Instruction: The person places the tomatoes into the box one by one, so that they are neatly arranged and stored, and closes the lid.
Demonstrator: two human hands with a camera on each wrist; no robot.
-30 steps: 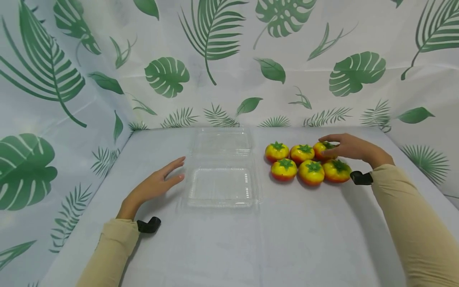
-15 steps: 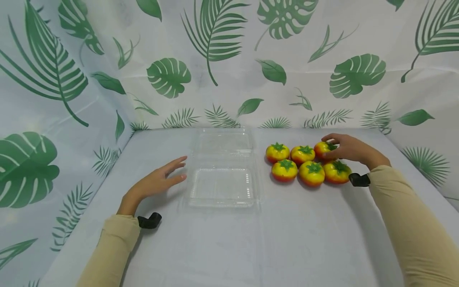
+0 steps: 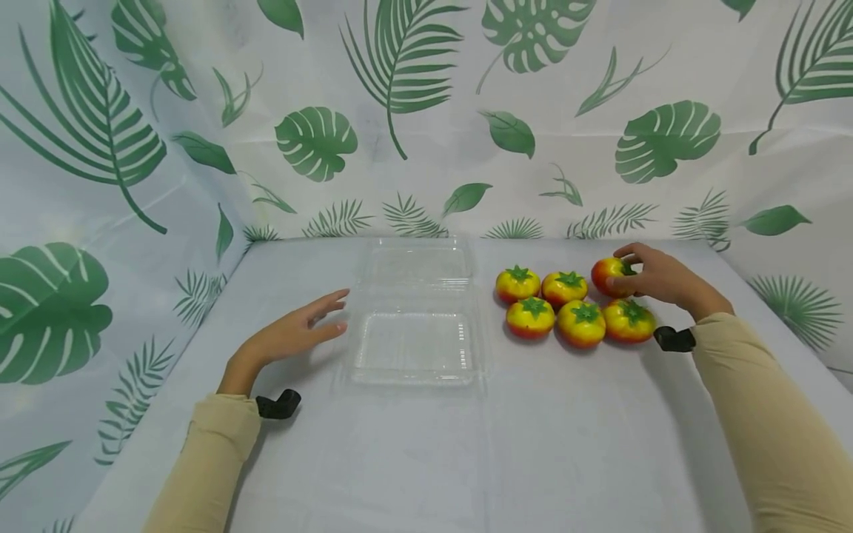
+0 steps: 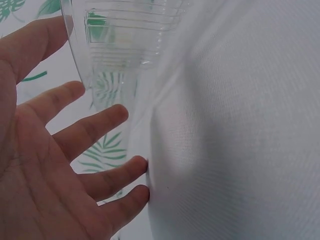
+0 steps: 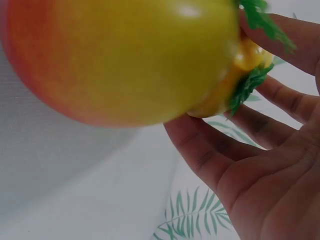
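In the head view my right hand (image 3: 666, 280) grips a yellow-red toy tomato (image 3: 605, 277) with a green leafy top, fingers behind and thumb in front. This tomato leans to the left at the back right of a cluster. The right wrist view has the held tomato (image 5: 220, 95) partly hidden behind a nearer tomato (image 5: 120, 60). My left hand (image 3: 286, 337) holds nothing, its fingers spread beside a hinged clear plastic box (image 3: 413, 380). The box lies unfolded, its lid (image 3: 420, 260) toward the back. In the left wrist view the box wall (image 4: 125, 37) rises just beyond the fingertips.
Several more toy tomatoes sit right of the box, two behind (image 3: 517, 284) and three in front (image 3: 580, 326). A white cloth (image 3: 413, 459) covers the table. Leaf-printed sheets (image 3: 426, 163) stand at the back and both sides.
The right hand has shifted slightly right and back with its tomato, which has tilted and come apart from its neighbour. The left hand has hardly moved.
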